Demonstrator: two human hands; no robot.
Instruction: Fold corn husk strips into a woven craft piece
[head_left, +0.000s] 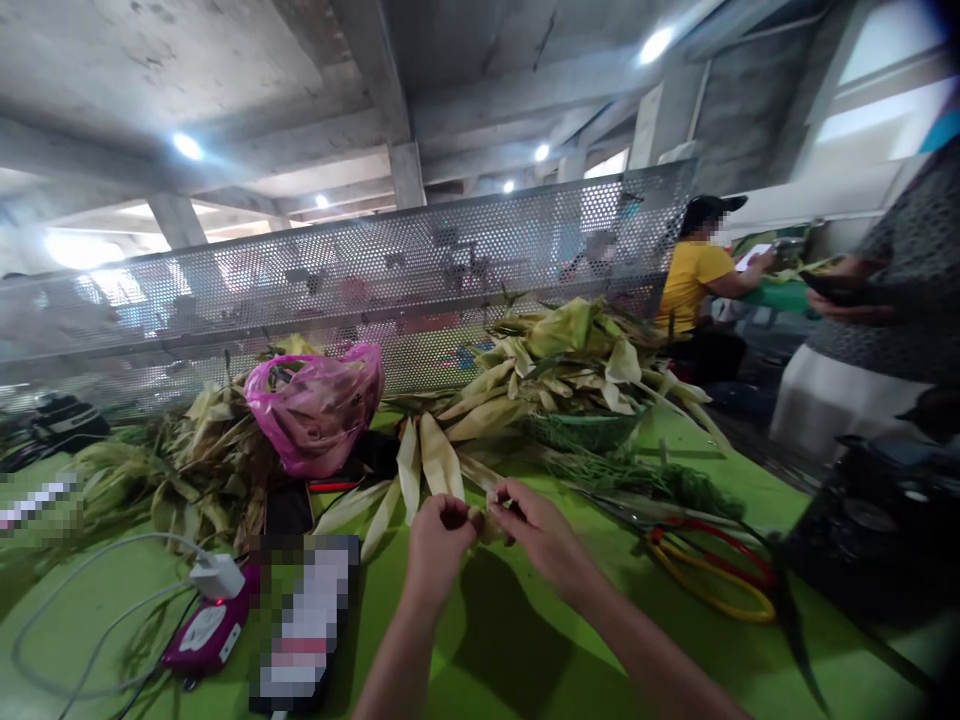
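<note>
- The left hand [439,540] is curling its fingers closed around a leaf piece [486,522], low over the green table [487,650].
- The right hand [544,530] is pinching the same piece from the opposite side.
- Pale leaf strips [424,465] are lying just beyond both hands.
- Scissors [712,575] are lying to the right.

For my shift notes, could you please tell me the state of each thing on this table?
left hand: pinching the folded leaf.
right hand: pinching the same leaf.
pink bag: bulging, resting on loose leaves.
green basket: heaped with leaves.
scissors: lying flat, untouched.
charger: plugged into the power strip.
</note>
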